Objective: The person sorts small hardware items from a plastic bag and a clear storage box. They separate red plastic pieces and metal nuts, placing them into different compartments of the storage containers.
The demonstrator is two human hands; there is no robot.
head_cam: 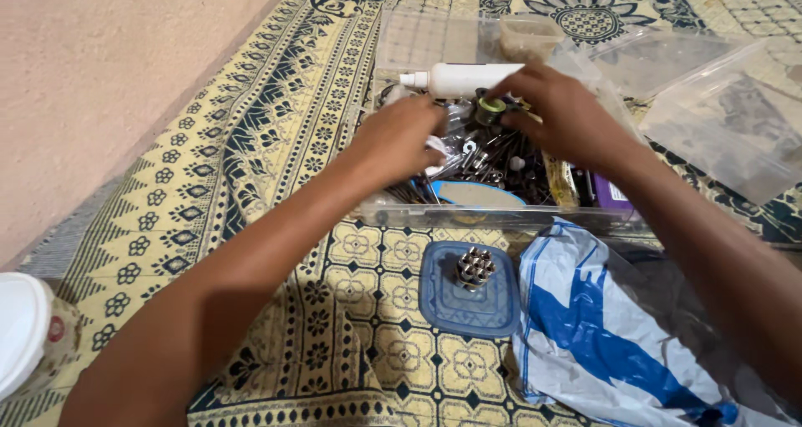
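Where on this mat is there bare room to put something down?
Bare mat lies between the wall and the clear box, and also left of the blue lid. The box is crowded with tools under the left hand and right hand.

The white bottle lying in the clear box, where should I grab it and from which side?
Probably grip the white bottle around the middle of its body, coming down from above. It lies on its side across the far end of the clear box, nozzle pointing left, on top of the clutter. The right hand covers its right end, so the bare middle is the free part.
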